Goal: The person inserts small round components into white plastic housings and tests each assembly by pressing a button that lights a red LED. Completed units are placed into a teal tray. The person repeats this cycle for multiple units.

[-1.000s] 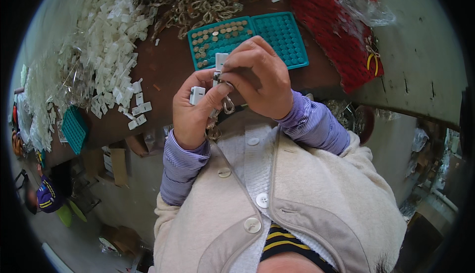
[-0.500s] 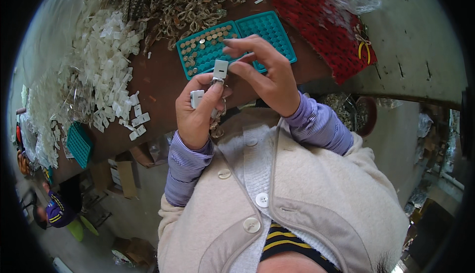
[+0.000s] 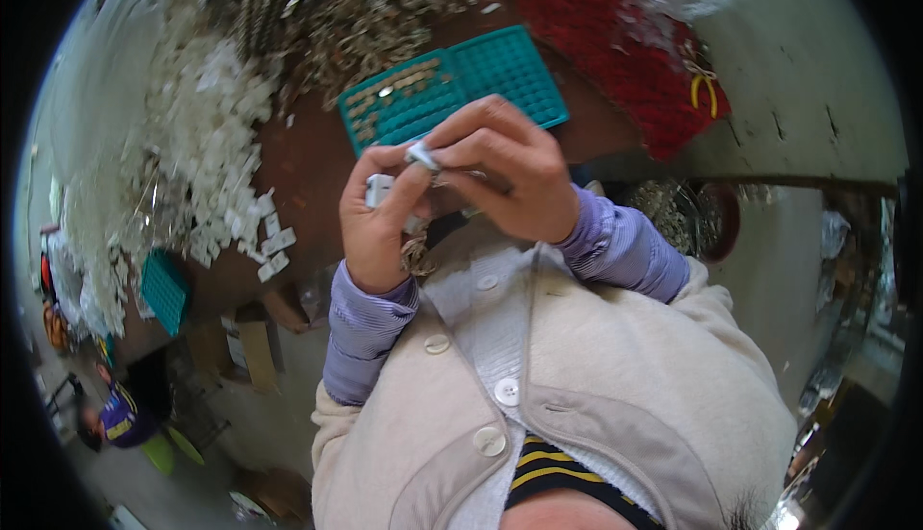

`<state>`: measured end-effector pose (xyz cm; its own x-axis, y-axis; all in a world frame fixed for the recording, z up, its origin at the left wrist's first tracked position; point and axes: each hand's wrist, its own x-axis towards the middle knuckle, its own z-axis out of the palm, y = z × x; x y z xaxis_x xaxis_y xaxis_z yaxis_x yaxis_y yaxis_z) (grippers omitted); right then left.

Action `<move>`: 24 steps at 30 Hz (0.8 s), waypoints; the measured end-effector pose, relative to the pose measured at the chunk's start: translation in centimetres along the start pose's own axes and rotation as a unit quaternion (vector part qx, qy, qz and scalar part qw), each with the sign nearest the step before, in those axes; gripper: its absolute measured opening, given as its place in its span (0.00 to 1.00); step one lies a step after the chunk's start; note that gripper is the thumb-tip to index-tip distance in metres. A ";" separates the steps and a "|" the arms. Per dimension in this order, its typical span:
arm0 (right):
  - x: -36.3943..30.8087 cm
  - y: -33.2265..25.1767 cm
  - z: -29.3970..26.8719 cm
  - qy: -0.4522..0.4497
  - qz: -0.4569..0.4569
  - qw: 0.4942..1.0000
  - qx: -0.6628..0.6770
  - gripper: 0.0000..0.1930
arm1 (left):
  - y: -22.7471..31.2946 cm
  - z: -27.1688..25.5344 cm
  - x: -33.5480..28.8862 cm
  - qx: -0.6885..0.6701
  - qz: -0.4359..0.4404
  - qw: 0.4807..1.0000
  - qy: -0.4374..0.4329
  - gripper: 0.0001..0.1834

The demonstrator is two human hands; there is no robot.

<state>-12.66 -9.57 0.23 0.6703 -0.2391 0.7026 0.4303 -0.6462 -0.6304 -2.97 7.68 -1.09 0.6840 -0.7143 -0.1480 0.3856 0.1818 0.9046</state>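
My left hand (image 3: 373, 237) is closed round two small white plastic pieces. One boxy white piece (image 3: 379, 190) rests between its fingers. The other white piece (image 3: 421, 154) is tilted at the fingertips, partly hidden and blurred. My right hand (image 3: 529, 172) has its fingers bent over and pinches this tilted piece. A beaded or linked strand (image 3: 416, 255) hangs below my left palm. Just beyond the hands lies a teal tray (image 3: 514, 64) with rows of round hollows. Small round gold-coloured pieces (image 3: 404, 80) fill some hollows in its left half.
White plastic pieces (image 3: 216, 126) are heaped on the brown table (image 3: 308, 160) at left. Tangled strands (image 3: 365, 1) pile up behind the tray. A red cloth (image 3: 615, 59) and yellow-handled pliers (image 3: 705, 96) lie right. Another teal tray (image 3: 165, 292) is by the left edge.
My right hand has moved down and left from above the tray onto the white piece. That piece, upright before, is now tilted lower between both hands' fingers.
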 end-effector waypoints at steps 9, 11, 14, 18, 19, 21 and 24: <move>-2.3 1.7 -6.4 0.055 -0.019 0.985 -0.165 0.13 | -2.2 7.0 4.4 -0.046 -0.172 0.975 -0.132 0.11; -2.3 2.2 -7.8 0.070 -0.011 0.982 -0.174 0.12 | -2.1 7.9 5.7 -0.065 -0.214 0.964 -0.141 0.10; -2.0 4.3 -11.8 0.042 0.027 0.966 -0.254 0.11 | -1.5 8.4 7.2 -0.066 -0.186 0.975 -0.101 0.09; -1.4 9.7 -16.2 0.043 0.077 0.899 -0.429 0.07 | -0.5 7.6 8.0 -0.150 -0.147 0.974 -0.085 0.10; -1.4 10.7 -16.6 0.026 0.090 0.879 -0.467 0.06 | -0.7 7.5 8.1 -0.131 -0.159 0.975 -0.082 0.11; -1.6 11.9 -16.8 -0.018 0.086 0.861 -0.501 0.06 | -1.3 7.3 8.2 -0.087 -0.176 0.979 -0.059 0.13; -2.2 12.0 -17.0 0.009 0.130 0.890 -0.437 0.05 | -1.4 6.4 7.9 -0.128 -0.189 0.971 -0.075 0.14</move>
<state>-19.24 -29.10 -3.21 0.6647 -0.4693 0.5813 -0.3777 -0.8824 -0.2805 -2.03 -2.57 -0.96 0.3730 -0.8497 -0.3726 0.7460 0.0359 0.6649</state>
